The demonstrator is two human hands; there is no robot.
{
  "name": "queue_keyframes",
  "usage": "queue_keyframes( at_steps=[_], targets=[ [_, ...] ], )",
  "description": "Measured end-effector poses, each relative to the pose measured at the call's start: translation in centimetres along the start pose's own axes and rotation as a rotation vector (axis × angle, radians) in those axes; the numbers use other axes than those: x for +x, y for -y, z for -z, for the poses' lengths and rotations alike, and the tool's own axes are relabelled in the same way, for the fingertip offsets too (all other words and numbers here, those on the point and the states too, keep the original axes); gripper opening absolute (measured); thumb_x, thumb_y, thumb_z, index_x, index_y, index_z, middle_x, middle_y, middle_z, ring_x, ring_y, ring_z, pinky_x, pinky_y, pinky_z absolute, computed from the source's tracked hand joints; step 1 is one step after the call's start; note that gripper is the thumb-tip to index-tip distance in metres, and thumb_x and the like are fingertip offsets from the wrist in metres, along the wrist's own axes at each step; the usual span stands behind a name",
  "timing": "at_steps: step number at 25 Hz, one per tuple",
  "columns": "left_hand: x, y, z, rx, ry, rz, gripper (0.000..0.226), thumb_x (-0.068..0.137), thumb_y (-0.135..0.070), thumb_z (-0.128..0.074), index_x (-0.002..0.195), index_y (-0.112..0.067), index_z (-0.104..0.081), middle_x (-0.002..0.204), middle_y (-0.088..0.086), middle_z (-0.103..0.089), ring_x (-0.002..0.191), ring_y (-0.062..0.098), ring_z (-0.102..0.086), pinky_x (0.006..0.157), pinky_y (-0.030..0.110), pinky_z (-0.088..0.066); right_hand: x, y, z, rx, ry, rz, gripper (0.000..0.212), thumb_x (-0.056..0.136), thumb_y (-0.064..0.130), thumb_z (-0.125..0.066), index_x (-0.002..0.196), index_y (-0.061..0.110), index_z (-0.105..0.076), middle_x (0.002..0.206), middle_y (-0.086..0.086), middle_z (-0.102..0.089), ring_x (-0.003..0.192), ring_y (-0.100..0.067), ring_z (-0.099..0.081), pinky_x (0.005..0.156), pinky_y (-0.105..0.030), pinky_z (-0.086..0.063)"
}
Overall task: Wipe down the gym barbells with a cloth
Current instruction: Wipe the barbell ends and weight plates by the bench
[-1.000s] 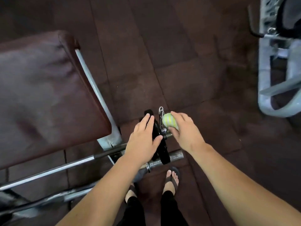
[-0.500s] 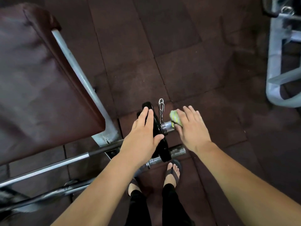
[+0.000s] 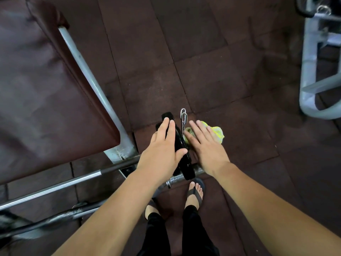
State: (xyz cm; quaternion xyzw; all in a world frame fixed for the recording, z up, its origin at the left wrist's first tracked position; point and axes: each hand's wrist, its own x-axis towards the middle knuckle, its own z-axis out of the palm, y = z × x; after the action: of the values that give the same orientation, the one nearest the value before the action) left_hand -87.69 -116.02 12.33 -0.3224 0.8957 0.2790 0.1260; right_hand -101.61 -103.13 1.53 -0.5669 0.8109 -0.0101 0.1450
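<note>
1. Your left hand [image 3: 162,152] lies flat over the black weight plates [image 3: 181,154] at the barbell [image 3: 60,183] end, fingers forward along the rim, thumb hooked over the plate edge. Grip: loose clamp on the plates, not a full wrap.
2. Your right hand [image 3: 204,145] sits just right of the plates, fingers spread and extended, palm down on the yellow-green cloth [image 3: 217,133]. Grip: wide, pressing rather than pinching.
3. The cloth is bunched under the right palm, on the bar's end sleeve right of the plates; part pokes out past the fingertips, a bit shows near the thumb. The sleeve itself is hidden under it.
4. A chrome spring collar [image 3: 183,119] stands upright on the sleeve, between the plates and the right hand, touching the plates' outer face.
5. The barbell shaft runs down-left from the plates, under the maroon padded bench [image 3: 46,89], chrome with a dark section near the plates.
6. A second bar [image 3: 55,217] lies nearer you, its knurled end [image 3: 177,179] poking out below the plates.
7. Grey machine frame [image 3: 310,71] at far right, well apart. Dark rubber-tile floor [image 3: 203,52] throughout.
</note>
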Motion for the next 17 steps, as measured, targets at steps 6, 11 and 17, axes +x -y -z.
queue_keyframes(
  at_steps=[6, 11, 17],
  targets=[
    [0.0, 0.1, -0.2, 0.012, -0.01, -0.012, 0.083, 0.096, -0.054, -0.044, 0.156, -0.023, 0.004, 0.164, -0.013, 0.012, 0.147, 0.017, -0.015, 0.105, 0.04, -0.041, 0.3, -4.5, 1.1, 0.099, 0.024, -0.026, 0.062, 0.099, 0.035, -0.053, 0.156, 0.022, -0.032, 0.166, -0.008, -0.026, 0.155, -0.031, -0.019, 0.124, -0.05, -0.024],
    [-0.1, 0.2, -0.3, 0.005, -0.018, -0.018, 0.083, 0.096, -0.054, -0.044, 0.156, -0.023, 0.003, 0.164, -0.013, 0.012, 0.147, 0.016, -0.015, 0.106, 0.04, -0.041, 2.4, -0.5, 1.0, 0.138, -0.01, -0.017, 0.051, 0.1, 0.031, -0.05, 0.147, 0.011, -0.044, 0.15, -0.014, -0.047, 0.142, -0.035, -0.041, 0.124, -0.05, -0.024],
    [-0.1, 0.1, -0.2, 0.02, -0.01, -0.021, 0.083, 0.096, -0.054, -0.042, 0.156, -0.023, 0.004, 0.164, -0.012, 0.013, 0.147, 0.017, -0.014, 0.107, 0.039, -0.039, 1.7, -3.9, 1.5, 0.129, 0.011, -0.138, 0.039, 0.101, 0.031, -0.049, 0.134, 0.011, -0.054, 0.137, -0.012, -0.058, 0.137, -0.033, -0.046, 0.121, -0.047, -0.026]
  ],
)
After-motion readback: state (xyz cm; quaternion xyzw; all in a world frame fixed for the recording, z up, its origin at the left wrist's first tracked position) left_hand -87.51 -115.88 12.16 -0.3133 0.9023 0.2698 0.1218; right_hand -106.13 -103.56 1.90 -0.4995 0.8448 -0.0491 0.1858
